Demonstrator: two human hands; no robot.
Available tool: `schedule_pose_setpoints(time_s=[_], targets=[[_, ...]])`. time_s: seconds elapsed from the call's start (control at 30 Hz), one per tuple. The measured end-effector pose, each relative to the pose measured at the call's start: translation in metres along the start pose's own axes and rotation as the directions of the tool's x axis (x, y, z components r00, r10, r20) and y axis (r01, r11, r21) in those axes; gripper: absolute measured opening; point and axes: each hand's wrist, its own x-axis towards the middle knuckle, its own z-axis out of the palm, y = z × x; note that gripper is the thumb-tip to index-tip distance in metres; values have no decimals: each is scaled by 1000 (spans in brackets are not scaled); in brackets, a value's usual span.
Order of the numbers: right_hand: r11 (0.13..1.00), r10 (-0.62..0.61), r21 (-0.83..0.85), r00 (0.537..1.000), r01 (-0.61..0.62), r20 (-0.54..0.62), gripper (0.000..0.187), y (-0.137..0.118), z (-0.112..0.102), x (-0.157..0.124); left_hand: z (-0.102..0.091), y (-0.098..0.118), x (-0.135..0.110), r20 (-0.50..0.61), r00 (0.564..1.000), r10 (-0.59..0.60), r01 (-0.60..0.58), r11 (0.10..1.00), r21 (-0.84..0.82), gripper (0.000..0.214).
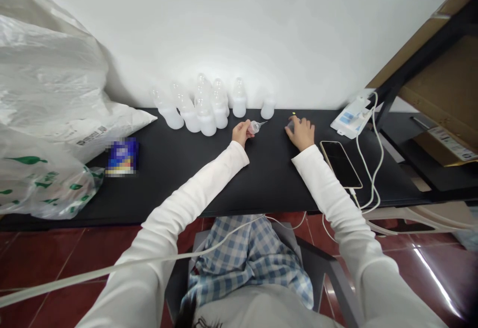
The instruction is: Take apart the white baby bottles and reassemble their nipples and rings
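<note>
My left hand [242,132] is closed around a small clear bottle cap with a thin nozzle [256,126], held just above the black table [209,178]. About a hand's width to the right, my right hand [300,132] rests on the table with its fingers curled over a small grey object [291,125] that I cannot make out. Several translucent white plastic bottles [203,109] stand in a cluster against the wall just beyond my left hand. One shorter bottle [268,107] stands apart between my hands.
A smartphone [340,163] lies face up right of my right wrist, its white cable running to a white power strip [351,115]. Large plastic bags [48,119] fill the table's left end, with a small blue packet [122,157] beside them. A dark shelf unit [429,99] stands at right.
</note>
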Motion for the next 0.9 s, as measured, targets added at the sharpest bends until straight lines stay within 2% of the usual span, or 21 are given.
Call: schedule_pose_setpoints(time_s=[0.07,0.13,0.2,0.3,0.37,0.43,0.53,0.6,0.67,0.73,0.9], targets=[[1000,9,-15,1000,-8,14,47,-3,3,-2,0,-1,0,22,1000,5,-5,1000,11,38],[998,-43,34,997,45,-69,49,-9,0,-4,0,-2,0,52,998,26,-28,999,34,35],[973,-160,150,982,175,-101,51,-18,-3,-8,0,-3,-1,100,993,68,-77,993,88,32],[844,-355,424,935,328,-15,47,-31,-2,-14,1,-4,-5,189,965,181,-218,956,195,32],[737,-403,607,914,298,41,46,-39,4,-19,3,-4,-9,251,934,253,-307,929,207,34],[643,-372,741,925,195,80,45,-45,11,-23,4,-4,-14,279,918,281,-339,922,187,35],[522,-328,850,936,65,130,45,-51,20,-29,5,-4,-21,252,927,276,-337,909,245,32],[471,-324,882,933,14,158,46,-53,23,-31,4,-3,-24,229,925,303,-367,870,330,27],[444,-339,896,926,1,167,44,-55,25,-33,3,-2,-25,221,911,348,-410,820,400,19],[440,-374,898,914,28,155,39,-57,24,-35,1,-1,-23,220,903,368,-429,787,443,21],[517,-435,837,897,180,75,23,-62,19,-39,-4,1,-14,170,948,268,-317,821,474,34]])
